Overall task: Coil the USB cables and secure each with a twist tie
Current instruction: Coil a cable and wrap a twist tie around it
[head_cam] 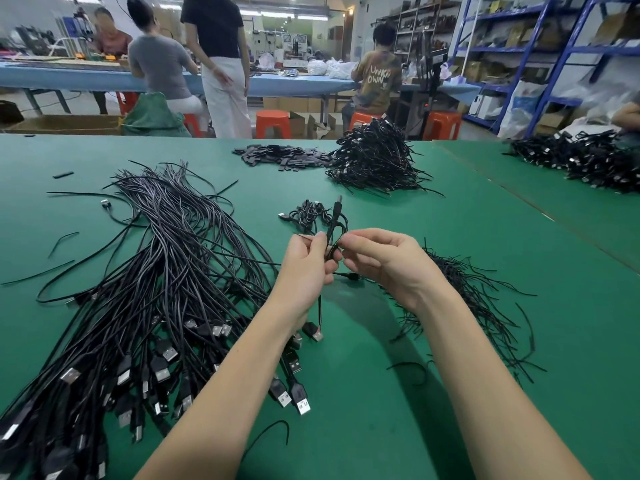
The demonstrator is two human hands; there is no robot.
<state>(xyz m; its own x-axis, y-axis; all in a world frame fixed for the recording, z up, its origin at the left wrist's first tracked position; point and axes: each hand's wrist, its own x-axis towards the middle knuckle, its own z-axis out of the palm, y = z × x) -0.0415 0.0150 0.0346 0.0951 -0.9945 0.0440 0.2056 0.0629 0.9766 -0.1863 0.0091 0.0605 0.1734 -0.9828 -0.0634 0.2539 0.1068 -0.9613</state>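
Your left hand (306, 261) and right hand (381, 259) both pinch one black USB cable (335, 223), folded into a small coil and held above the green tabletop (485, 237). Its loops stand up between your fingertips, one small plug pointing up, and a tail with a plug hangs below your left palm. The twist tie at the pinch is too thin to make out clearly. One coiled cable (306, 213) lies just behind. The uncoiled bundle (149, 289) and loose ties (467, 292) are too tangled to count.
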